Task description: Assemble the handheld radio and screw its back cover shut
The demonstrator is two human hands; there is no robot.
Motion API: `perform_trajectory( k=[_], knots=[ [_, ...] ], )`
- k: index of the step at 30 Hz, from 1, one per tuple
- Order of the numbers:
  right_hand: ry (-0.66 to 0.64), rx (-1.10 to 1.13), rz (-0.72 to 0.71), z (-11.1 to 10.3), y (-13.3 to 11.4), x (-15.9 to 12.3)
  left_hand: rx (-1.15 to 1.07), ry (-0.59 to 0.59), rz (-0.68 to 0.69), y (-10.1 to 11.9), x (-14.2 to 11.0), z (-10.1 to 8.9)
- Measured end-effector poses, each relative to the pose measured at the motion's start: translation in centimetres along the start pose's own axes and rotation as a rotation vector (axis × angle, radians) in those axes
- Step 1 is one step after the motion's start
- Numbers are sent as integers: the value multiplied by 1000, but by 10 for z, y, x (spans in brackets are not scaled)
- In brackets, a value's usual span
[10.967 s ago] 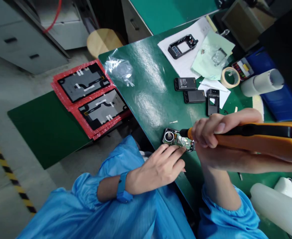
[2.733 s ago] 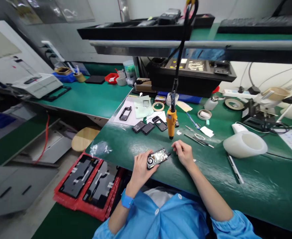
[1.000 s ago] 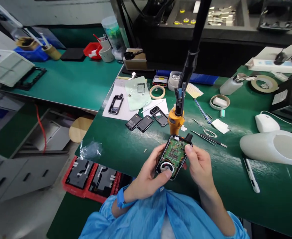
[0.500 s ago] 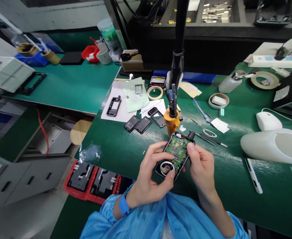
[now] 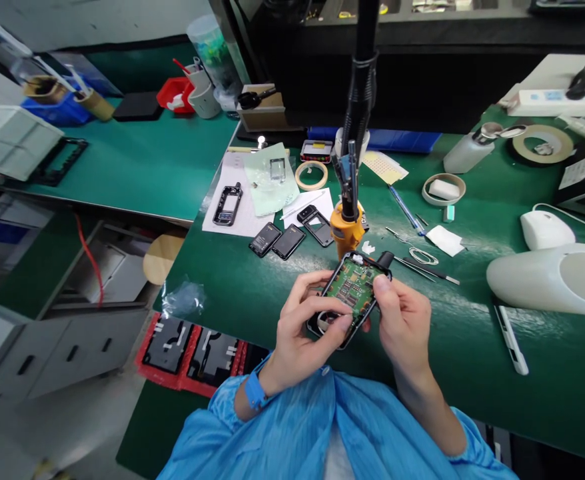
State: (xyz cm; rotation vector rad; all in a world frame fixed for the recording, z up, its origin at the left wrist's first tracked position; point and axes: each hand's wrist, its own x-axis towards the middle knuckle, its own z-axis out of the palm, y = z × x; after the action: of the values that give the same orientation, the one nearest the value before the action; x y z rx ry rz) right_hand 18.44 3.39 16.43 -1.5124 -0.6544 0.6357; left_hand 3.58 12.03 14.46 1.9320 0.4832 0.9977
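Observation:
An opened handset (image 5: 352, 285) with a black frame and a bare green circuit board is held tilted between my two hands. Its stubby black antenna (image 5: 385, 259) points away from me. My left hand (image 5: 305, 327) grips the left side, with thumb and index finger close together over the round speaker (image 5: 325, 321) at the lower end. Those fingers partly hide the speaker, so whether they pinch anything small cannot be made out. On the right edge, below the antenna, my right hand (image 5: 403, 317) is closed with its thumb on the frame.
Just beyond the handset stands an orange holder (image 5: 346, 233) with tools. Two batteries (image 5: 277, 241), a black cover (image 5: 316, 225) and a front housing (image 5: 228, 205) lie to the left. Tweezers (image 5: 425, 269), a white pen-like tool (image 5: 511, 340) and a white cylinder (image 5: 532, 279) are rightward.
My left thumb and index finger have shifted over the speaker and now cover more of it. Both hands keep hold of the handset. The camera view has shifted slightly.

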Motion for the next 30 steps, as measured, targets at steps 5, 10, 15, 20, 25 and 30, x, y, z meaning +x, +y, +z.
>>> perform_trajectory(
  k=[5,10,15,20,25,30],
  knots=[
    [17,15,-31,1,1,1,19,-17,-10,-2,1,0],
    [17,30,-24,2,3,1,47,-6,16,0,3,1],
    [15,59,7,2,7,1,101,18,44,2,4,4],
    [24,70,11,1,11,0,136,44,66,3,5,6],
    [10,79,31,2,10,0,164,27,69,4,6,5],
    [15,109,28,2,11,1,131,19,42,3,5,5]
  ],
)
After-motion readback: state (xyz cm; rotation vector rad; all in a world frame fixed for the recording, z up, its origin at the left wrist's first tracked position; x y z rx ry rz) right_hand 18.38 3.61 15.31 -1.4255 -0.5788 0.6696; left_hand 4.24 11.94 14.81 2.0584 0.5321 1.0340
